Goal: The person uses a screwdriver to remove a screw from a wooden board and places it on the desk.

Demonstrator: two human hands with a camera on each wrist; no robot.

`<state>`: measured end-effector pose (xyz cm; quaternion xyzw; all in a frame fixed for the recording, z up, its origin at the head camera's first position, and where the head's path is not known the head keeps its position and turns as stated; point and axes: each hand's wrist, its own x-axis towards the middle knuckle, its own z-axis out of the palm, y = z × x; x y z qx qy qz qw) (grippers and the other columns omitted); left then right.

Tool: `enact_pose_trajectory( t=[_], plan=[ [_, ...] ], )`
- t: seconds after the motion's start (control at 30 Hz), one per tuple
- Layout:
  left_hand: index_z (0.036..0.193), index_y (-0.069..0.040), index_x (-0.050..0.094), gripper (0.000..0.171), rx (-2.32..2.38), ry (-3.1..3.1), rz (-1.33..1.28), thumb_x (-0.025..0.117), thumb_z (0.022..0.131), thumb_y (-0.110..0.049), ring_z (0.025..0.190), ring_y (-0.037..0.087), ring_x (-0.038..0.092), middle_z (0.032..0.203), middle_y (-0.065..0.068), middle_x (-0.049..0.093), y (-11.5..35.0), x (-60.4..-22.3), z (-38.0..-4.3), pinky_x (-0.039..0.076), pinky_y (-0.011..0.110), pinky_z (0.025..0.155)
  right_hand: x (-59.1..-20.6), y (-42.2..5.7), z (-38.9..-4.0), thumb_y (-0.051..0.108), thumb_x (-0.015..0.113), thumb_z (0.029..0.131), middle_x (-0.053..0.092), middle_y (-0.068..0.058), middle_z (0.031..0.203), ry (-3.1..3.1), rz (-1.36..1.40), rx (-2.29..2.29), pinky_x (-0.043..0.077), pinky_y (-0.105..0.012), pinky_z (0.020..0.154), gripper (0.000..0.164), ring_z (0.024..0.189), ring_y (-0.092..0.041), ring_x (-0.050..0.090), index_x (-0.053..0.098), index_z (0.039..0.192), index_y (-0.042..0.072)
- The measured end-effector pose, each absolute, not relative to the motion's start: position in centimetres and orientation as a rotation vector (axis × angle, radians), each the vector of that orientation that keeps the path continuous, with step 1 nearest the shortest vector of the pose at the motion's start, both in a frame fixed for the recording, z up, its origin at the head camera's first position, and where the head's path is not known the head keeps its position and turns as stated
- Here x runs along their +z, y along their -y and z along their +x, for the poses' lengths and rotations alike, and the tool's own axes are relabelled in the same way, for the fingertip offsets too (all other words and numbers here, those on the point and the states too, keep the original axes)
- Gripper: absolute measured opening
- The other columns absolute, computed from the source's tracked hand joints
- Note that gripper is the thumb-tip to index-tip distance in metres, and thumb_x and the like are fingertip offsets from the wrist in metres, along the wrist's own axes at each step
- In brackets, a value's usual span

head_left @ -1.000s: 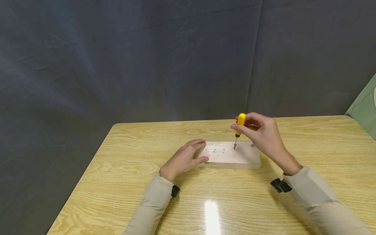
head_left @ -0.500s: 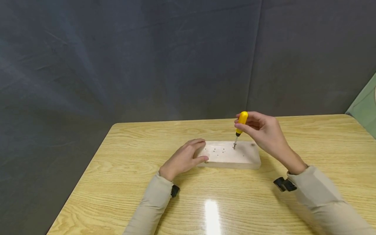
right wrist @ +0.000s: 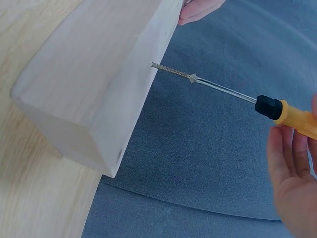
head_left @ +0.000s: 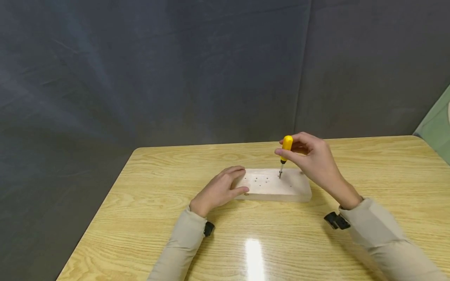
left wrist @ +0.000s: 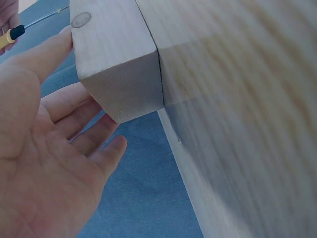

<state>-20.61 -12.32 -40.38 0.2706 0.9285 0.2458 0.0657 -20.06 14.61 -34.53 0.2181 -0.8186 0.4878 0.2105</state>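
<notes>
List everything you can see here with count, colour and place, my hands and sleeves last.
Screwdriver: 1, yellow and black with metal shaft, above the block
Screw: 1, metallic, between screwdriver tip and block top
Wooden block: 1, pale, on the table
Small spots: several, dark, on the block's top
Table: 1, yellowish woodgrain, under the block
Cloth backdrop: 1, dark blue-grey, behind the table
Panel: 1, green, far right edge
Wrist devices: 2, black, one per wrist
Sleeves: 2, beige, both forearms
Left hand: 1, bare, holding the block's left end
Right hand: 1, bare, holding the screwdriver
</notes>
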Motion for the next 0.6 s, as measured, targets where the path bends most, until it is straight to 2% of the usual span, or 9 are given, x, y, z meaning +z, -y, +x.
enact_pose_trajectory(
  t=[0.27,0.47,0.53,0.6],
  plan=[
    [0.15,-0.009,0.045,0.063,0.728,-2.801,0.808,0.061,0.098,-0.041,0.148,0.021,0.035,0.158,0.003,0.038,12.26,-40.21,-20.54,0.036,0.039,0.12,-34.57,-14.51,-20.03,0.0,0.081,0.079,0.074,-0.015,0.09,2.207,0.593,1.404,0.057,-0.014,0.061,0.022,0.068,0.002,0.07,0.07,0.097,-0.002],
    [0.15,-0.009,0.045,0.063,0.738,-2.798,0.814,0.061,0.098,-0.041,0.148,0.022,0.035,0.159,0.003,0.038,12.3,-40.22,-20.46,0.036,0.039,0.12,-34.47,-14.71,-20.02,-0.002,0.078,0.081,0.075,-0.017,0.092,2.231,0.613,1.382,0.057,-0.012,0.063,0.019,0.07,0.003,0.07,0.072,0.1,-0.002],
    [0.15,-0.009,0.045,0.063,0.74,-2.797,0.815,0.061,0.098,-0.041,0.148,0.021,0.035,0.158,0.003,0.038,12.28,-40.19,-20.42,0.036,0.039,0.12,-34.46,-14.78,-19.96,-0.002,0.078,0.082,0.075,-0.014,0.093,2.241,0.609,1.414,0.057,-0.013,0.065,0.02,0.071,0.002,0.07,0.071,0.101,-0.003],
    [0.149,-0.009,0.045,0.063,0.74,-2.798,0.815,0.061,0.098,-0.041,0.148,0.021,0.035,0.158,0.003,0.038,12.26,-40.14,-20.39,0.036,0.039,0.12,-34.49,-14.8,-19.93,-0.003,0.077,0.082,0.075,-0.004,0.093,2.243,0.609,1.453,0.058,-0.014,0.066,0.021,0.073,0.001,0.071,0.07,0.102,-0.003]
  ],
)
